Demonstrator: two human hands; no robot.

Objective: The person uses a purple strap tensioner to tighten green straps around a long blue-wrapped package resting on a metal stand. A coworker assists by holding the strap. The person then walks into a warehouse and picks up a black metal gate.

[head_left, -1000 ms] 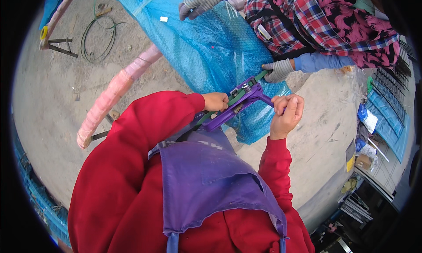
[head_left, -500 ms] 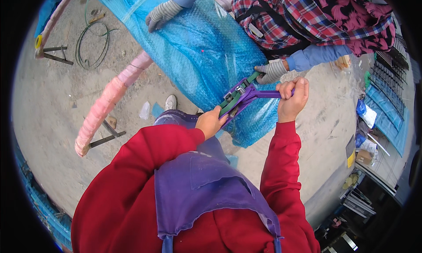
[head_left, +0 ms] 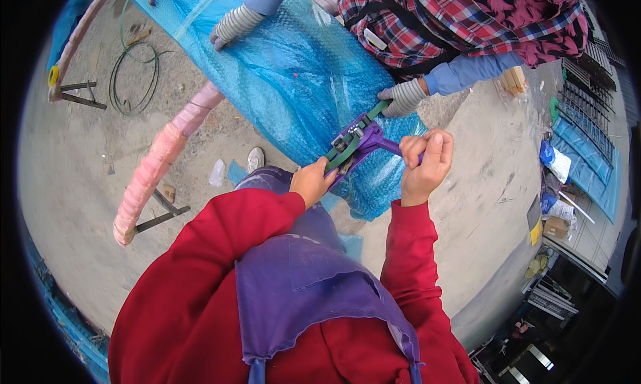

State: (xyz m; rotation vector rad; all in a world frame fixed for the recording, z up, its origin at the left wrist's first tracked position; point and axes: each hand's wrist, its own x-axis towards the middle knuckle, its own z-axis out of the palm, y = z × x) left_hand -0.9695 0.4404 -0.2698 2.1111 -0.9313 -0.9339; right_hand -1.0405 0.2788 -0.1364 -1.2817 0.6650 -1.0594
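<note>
**Purple strapping tool [head_left: 368, 139] by blue bubble wrap [head_left: 294, 77]**

On the left, a green coil [head_left: 113, 84] lies on the floor [head_left: 73, 170]. Next is a long bar wrapped in pink [head_left: 152, 167]. A co-worker's striped gloved hand [head_left: 232, 29] rests on the bubble wrap.

In the middle, the person's left hand [head_left: 309, 182] has its grip closed around the near end of the tool. I cannot tell if it pinches the green strap [head_left: 344, 157] too. The tool sits slanted over the bubble wrap, with the strap along it. The co-worker's other gloved hand [head_left: 404, 99] is at the strap's far end.

To the right, the person's right hand [head_left: 426, 165] has its grip curled around the tool's handle [head_left: 390, 146]. Far right is a brown box [head_left: 555, 227].
</note>
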